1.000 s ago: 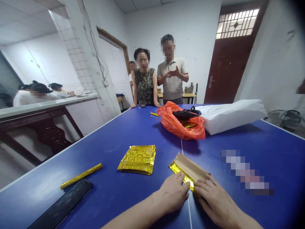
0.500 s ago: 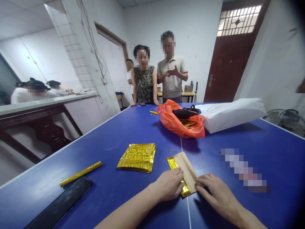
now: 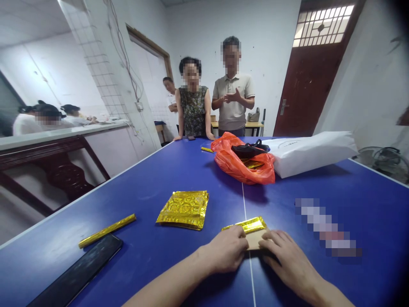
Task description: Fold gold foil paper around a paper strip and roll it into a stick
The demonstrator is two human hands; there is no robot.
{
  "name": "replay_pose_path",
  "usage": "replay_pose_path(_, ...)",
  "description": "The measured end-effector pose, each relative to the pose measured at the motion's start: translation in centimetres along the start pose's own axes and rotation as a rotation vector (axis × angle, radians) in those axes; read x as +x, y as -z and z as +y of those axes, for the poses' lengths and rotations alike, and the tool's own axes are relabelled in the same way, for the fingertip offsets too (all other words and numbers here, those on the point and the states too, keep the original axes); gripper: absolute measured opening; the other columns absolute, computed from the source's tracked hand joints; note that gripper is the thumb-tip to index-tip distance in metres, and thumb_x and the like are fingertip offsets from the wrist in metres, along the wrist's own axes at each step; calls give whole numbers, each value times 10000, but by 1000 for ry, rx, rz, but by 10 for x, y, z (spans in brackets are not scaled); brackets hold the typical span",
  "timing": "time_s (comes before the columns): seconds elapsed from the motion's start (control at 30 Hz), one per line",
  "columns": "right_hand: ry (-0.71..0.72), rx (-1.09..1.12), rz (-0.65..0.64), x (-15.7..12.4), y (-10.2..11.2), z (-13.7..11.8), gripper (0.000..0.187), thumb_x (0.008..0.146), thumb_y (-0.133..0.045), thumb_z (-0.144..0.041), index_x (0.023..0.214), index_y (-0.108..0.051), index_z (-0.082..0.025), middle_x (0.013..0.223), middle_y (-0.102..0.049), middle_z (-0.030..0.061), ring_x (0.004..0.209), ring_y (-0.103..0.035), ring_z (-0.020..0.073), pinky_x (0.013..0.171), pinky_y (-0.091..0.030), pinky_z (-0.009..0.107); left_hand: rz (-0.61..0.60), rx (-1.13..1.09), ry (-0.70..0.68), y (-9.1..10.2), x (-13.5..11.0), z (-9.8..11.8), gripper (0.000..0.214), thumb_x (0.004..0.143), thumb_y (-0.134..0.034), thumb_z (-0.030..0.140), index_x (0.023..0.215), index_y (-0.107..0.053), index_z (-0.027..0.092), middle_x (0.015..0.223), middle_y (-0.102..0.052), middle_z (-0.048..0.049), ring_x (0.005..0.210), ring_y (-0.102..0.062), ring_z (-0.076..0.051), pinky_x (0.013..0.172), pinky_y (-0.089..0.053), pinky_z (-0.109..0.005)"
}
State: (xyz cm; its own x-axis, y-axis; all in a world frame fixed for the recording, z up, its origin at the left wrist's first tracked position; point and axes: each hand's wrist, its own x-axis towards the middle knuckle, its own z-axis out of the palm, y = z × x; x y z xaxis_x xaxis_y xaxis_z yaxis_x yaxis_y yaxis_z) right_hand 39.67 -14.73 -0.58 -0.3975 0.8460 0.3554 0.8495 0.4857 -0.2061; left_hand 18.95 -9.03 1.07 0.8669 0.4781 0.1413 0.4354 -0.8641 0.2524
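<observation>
A sheet of gold foil paper (image 3: 254,240) with a brown back lies before me on the blue table, a folded gold strip along its far edge. My left hand (image 3: 227,250) grips its left end with curled fingers, the thumb hidden beneath. On the other end, my right hand (image 3: 283,255) has its fingertips closed over the paper's edge. Left of my hands rests a stack of embossed gold foil sheets (image 3: 183,209). Farther left, a rolled gold foil tube (image 3: 107,231) lies beside a black phone (image 3: 79,269).
An open red plastic bag (image 3: 225,160) with a black item and gold pieces inside sits farther back, against a white bag (image 3: 315,151). A small gold roll (image 3: 207,149) lies near the far edge. A blurred-out item (image 3: 329,228) is at right. Two people stand across the table.
The paper has turned: its gold strip, before on the left side, now runs along the far edge. My left hand has shifted slightly, and my right hand has moved round to the right end.
</observation>
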Motion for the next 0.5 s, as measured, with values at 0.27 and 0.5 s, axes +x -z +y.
replay_pose_path(0.27,-100,46,-29,4,-2,12,171,836,-471,-187,703,-568,-234,710,-614,-19,694,-561,139,648,-417,264,-50,-44,96,1,5,-6,195,799,-467,159,858,-649,195,810,-621,-42,778,-571,-185,692,-435,-273)
replay_pose_path(0.5,-216,106,-25,4,-1,14,165,833,-473,-242,685,-543,-221,675,-605,-9,661,-564,150,607,-414,260,-70,-86,167,-1,4,-11,217,785,-456,146,857,-657,188,834,-667,-46,785,-607,-193,685,-436,-267)
